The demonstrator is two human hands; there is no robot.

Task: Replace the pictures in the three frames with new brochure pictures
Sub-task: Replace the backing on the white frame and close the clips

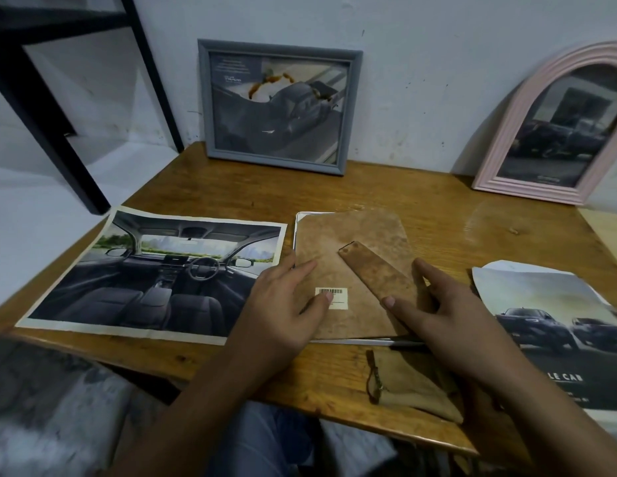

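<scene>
A picture frame lies face down in the middle of the wooden table, showing its brown backing board [355, 242] with a barcode sticker [332, 297] and a folding stand strip [376, 270]. My left hand [283, 304] rests flat on the board's left side, thumb on the sticker. My right hand [434, 308] presses the stand strip and the board's right side. A car-interior brochure picture [145, 273] lies to the left. A cut brochure picture of pickup trucks [555, 325] lies to the right. A grey frame [276, 105] and a pink arched frame [555, 129] lean against the wall.
A brown cloth piece with a strap [403, 387] lies at the table's front edge, near a dark pen-like item [403, 344]. A black metal rack leg [42, 108] stands at the left. The table's front edge [300, 407] is close to my lap.
</scene>
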